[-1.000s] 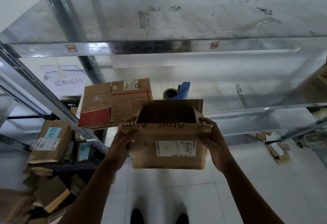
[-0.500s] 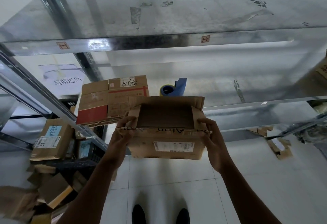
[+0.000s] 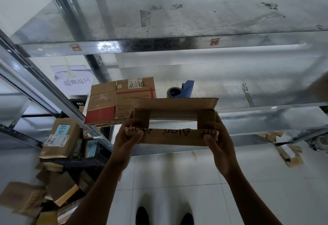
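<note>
Open-topped brown cardboard box (image 3: pixel 174 136), flaps up, "Alan" lettering upside down on its near flap, held at the metal shelf (image 3: pixel 266 116) edge; left hand (image 3: pixel 128 136) and right hand (image 3: pixel 217 140) fingers curl round its ends.

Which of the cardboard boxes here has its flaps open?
The box held between the left hand and right hand: its flaps stand open. The taped boxes on the shelf behind it are closed.
</note>
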Available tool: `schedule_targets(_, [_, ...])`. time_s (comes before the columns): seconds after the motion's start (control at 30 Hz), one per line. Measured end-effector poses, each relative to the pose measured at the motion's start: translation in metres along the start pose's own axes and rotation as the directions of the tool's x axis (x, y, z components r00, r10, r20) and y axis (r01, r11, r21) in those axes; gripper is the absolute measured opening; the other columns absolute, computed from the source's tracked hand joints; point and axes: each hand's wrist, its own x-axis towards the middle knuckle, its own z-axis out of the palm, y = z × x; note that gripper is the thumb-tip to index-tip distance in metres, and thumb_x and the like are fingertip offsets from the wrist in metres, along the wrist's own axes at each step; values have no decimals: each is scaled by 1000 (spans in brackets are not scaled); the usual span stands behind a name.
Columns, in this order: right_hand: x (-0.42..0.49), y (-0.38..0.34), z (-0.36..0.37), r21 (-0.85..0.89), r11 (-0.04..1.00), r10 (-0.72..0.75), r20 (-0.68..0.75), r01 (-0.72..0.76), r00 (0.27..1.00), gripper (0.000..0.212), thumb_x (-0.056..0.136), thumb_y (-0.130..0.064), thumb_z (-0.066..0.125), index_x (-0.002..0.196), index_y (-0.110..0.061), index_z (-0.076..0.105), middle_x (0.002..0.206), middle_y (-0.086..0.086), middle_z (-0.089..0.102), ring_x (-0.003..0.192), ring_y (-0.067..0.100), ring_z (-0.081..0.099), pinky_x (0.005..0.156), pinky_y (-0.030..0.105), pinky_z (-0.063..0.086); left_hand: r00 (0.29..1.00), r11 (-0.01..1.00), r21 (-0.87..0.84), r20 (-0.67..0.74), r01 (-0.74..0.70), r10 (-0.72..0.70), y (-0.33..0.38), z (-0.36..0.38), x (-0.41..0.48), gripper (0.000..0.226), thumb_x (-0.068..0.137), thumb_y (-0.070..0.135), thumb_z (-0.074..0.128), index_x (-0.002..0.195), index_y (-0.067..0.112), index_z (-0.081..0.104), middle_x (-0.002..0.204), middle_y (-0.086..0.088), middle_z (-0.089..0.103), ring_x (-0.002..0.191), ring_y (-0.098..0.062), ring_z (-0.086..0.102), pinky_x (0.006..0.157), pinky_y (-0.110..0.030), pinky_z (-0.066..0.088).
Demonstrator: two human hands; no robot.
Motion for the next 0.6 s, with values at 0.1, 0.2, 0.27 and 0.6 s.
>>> schedule_targets(0.1, [1,1,3,22,999,-41,-44,42,998,70,91,-20,67,144,-54,37,153,-14,43,139,8,45,107,25,48,998,999,-2,-44,-42,42,-1,1,2,58,90,3,62,143,13,40,135,3,57,116,-20,61,83,-38,58])
schedule_targets(0.2, [1,6,7,155,986,65,-71,-54,995,91,91,-12,67,155,-46,11,159,1,40,139,20,50,109,36,48,997,998,-57,-83,6,-10,-3,2,3,86,88,-1,65,155,33,22,150,-1,46,128,-27,55,87,-40,57])
schedule_targets(0.27, [2,10,6,136,989,73,-78,-62,994,94,88,-7,62,155,-44,7,158,4,40,140,23,49,108,37,49,996,998,-49,-82,32,-36,-3,3,3,97,85,-5,63,156,40,14,152,0,43,128,-29,54,86,-42,57])
schedule_targets(0.6, [9,20,1,139,976,175,-32,-169,984,98,95,-1,63,145,-72,16,151,-5,40,144,20,39,111,59,44,985,985,-12,-13,172,-172,6,2,16,105,86,-10,66,153,51,13,143,3,44,118,-30,61,82,-40,59])
